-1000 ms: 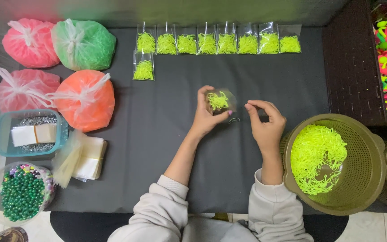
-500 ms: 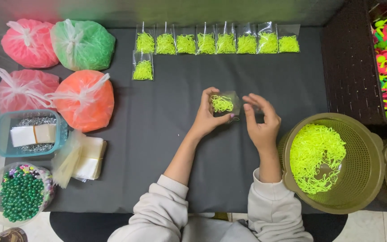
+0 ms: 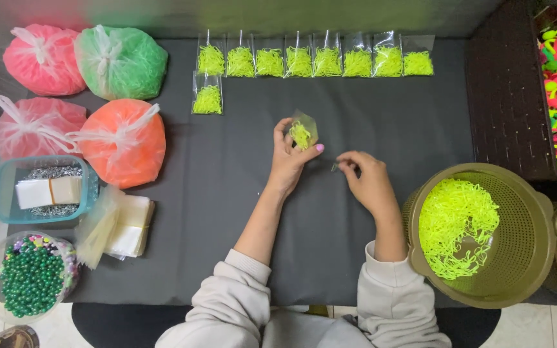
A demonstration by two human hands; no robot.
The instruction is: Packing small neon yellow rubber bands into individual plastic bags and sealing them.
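Near the middle of the frame, over the black table cover (image 3: pixel 240 212), the left hand (image 3: pixel 289 161) pinches a small clear packet (image 3: pixel 302 132) stuffed with neon yellow elastic loops, thumb on one side and fingers on the other, holding it upright just above the cloth. The right hand (image 3: pixel 365 180), a little lower and to the right, has its fingertips pressed together on a tiny thin object (image 3: pixel 334 167) lying at the cloth; it is too small to say what it is. That packet looks featherlight and soft, its film slippery and easily creased, so I would judge the safest hold to be at its flat upper edge rather than on the bulging middle, where the loops would shift under the fingers. Along the top of the frame lie eight filled packets (image 3: pixel 314 62) in a row, with one more (image 3: pixel 207 100) below the row's left end, making nine laid down and a tenth in hand. At the lower right stands one olive basket (image 3: pixel 527 238) of loose yellow loops. At the left sit four knotted bags (image 3: pixel 120 138): two pink, one green, one orange. Below them are one teal tray (image 3: pixel 1 190), a stack of empty clear sleeves (image 3: pixel 120 229) and one tub of green beads (image 3: pixel 31 277).
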